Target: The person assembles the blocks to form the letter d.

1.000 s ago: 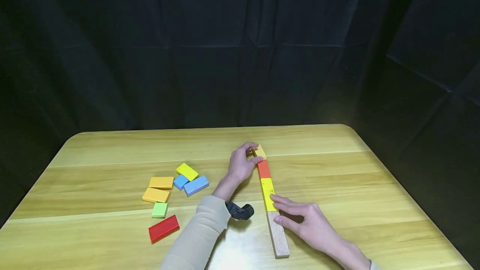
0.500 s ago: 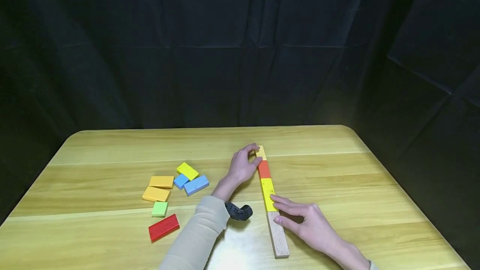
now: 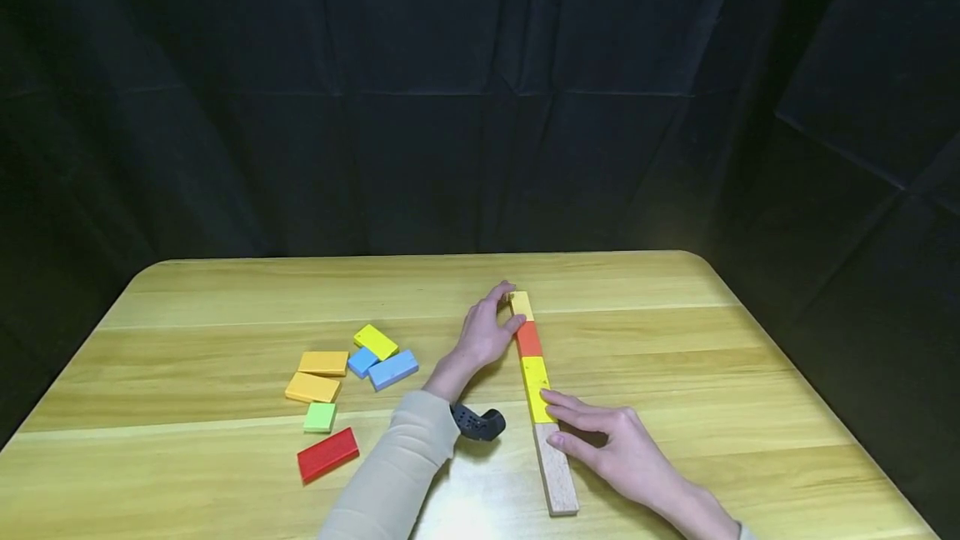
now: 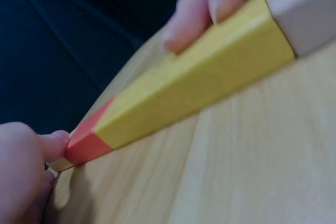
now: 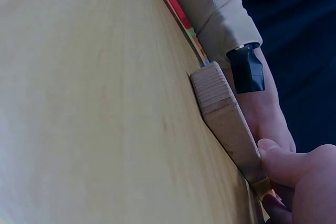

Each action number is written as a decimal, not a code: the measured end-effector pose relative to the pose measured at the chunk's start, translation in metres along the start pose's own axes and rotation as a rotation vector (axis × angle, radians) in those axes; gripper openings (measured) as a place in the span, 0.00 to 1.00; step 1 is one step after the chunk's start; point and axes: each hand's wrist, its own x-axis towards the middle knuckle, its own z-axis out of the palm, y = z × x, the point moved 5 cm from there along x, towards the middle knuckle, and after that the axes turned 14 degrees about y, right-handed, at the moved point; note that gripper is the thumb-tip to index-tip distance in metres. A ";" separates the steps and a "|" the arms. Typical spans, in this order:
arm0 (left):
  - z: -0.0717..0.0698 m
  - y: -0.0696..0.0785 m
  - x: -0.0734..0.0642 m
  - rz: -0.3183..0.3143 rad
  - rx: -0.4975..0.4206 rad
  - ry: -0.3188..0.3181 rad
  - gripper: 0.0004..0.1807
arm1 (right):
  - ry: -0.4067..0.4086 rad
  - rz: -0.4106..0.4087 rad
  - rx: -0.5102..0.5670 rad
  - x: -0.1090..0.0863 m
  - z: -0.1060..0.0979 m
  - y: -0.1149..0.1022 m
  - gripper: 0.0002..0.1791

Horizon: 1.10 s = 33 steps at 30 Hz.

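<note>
A straight row of wooden blocks lies on the table: a pale yellow block (image 3: 521, 306) at the far end, then an orange-red block (image 3: 528, 339), a yellow block (image 3: 535, 390) and a bare-wood block (image 3: 556, 469) nearest. My left hand (image 3: 483, 332) is at the far end, its thumb by the joint of the pale yellow and orange-red blocks, its fingers spread along the pale block's left side. My right hand (image 3: 618, 444) rests against the row's right side. Its fingertips touch the yellow block, and its thumb touches the bare-wood block (image 5: 228, 129).
Left of the row lie several loose blocks: a yellow one (image 3: 376, 342), blue ones (image 3: 393, 370), orange ones (image 3: 312, 387), a green one (image 3: 320, 417) and a red one (image 3: 328, 455). A dark curtain (image 3: 450, 107) hangs behind the table (image 3: 735, 407).
The pale yellow block has turned from slightly slanted to in line with the row. My left fingers have since spread a little towards the far edge. The right hand has stayed put.
</note>
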 end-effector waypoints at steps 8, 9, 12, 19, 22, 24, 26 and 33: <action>-0.015 -0.002 -0.014 -0.009 -0.079 0.000 0.31 | 0.003 -0.025 -0.002 -0.001 0.003 -0.001 0.22; -0.017 -0.002 -0.017 -0.004 -0.070 -0.007 0.31 | 0.000 -0.011 0.001 -0.001 0.003 -0.001 0.22; -0.025 0.000 -0.024 0.021 -0.026 -0.027 0.31 | -0.011 0.018 0.001 0.001 0.003 0.000 0.23; -0.044 0.006 -0.045 0.081 0.039 -0.034 0.27 | -0.009 0.017 0.020 0.002 0.001 0.001 0.23; -0.054 0.008 -0.058 0.107 0.045 -0.023 0.26 | -0.008 0.023 0.023 0.001 0.000 0.001 0.23; -0.061 0.010 -0.067 0.137 0.046 -0.016 0.26 | -0.011 0.028 0.020 0.001 0.000 0.002 0.23; -0.067 0.011 -0.075 0.159 0.041 -0.016 0.26 | -0.013 0.033 0.021 0.001 0.000 0.002 0.23; -0.090 0.009 -0.102 0.200 0.052 -0.004 0.25 | -0.013 0.035 0.027 0.001 0.001 0.002 0.23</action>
